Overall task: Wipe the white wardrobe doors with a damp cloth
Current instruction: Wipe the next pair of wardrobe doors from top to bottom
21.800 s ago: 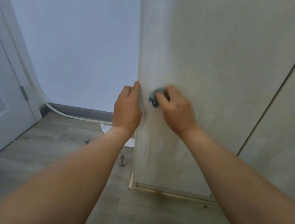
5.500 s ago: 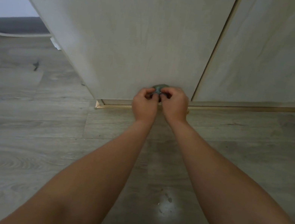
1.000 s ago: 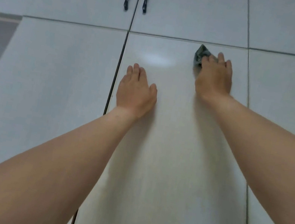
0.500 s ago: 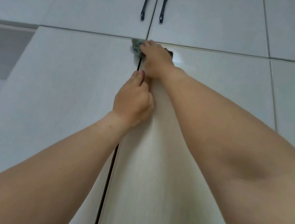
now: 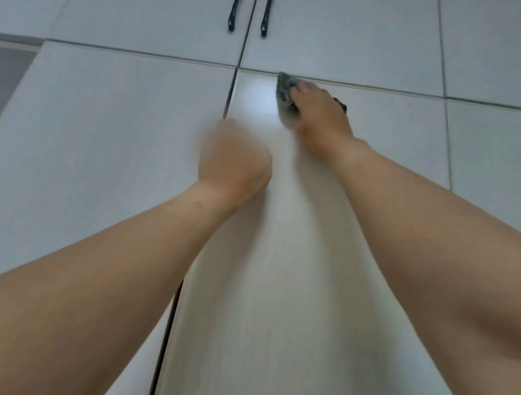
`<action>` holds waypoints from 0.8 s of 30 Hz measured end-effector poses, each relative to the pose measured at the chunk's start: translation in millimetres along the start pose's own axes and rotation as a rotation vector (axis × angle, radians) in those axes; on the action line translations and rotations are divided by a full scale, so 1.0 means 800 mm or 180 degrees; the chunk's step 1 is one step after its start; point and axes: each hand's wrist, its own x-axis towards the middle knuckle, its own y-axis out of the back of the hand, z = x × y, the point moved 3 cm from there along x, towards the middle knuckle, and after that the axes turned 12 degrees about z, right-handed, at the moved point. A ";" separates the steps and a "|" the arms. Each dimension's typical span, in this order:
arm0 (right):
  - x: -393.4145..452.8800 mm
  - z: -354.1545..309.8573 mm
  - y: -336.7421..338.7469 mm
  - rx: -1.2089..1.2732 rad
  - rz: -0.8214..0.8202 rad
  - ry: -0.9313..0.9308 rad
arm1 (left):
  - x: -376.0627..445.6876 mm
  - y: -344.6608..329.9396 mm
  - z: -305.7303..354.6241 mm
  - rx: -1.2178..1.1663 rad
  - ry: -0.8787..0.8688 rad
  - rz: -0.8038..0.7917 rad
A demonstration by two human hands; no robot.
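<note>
I am seeing the right hand (image 5: 318,120), clamped on the cloth (image 5: 284,92), sweeping rightward from the seam along the wardrobe door (image 5: 291,272) top edge; the top pass is progressing. Left hand (image 5: 234,161), below-left of that grip, is blurred; its grip I cannot tell.

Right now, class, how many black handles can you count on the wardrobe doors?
2. The left handle and the right handle stand upright either side of the seam between two upper doors. Others may lie outside the frame.
</note>
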 end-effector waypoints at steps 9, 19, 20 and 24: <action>-0.046 0.174 0.073 -0.0345 0.0607 -0.1788 | -0.008 -0.007 0.002 -0.0297 0.0092 0.0121; -0.067 0.117 0.062 0.0034 0.0265 -0.0761 | -0.021 -0.003 0.000 -0.0435 0.0061 0.0072; -0.076 0.128 0.068 -0.0219 0.0380 -0.1083 | -0.020 -0.003 -0.004 -0.0443 0.0009 0.0044; -0.092 0.113 0.063 -0.0726 0.0691 -0.1109 | -0.018 -0.002 -0.012 -0.0431 -0.0132 -0.0113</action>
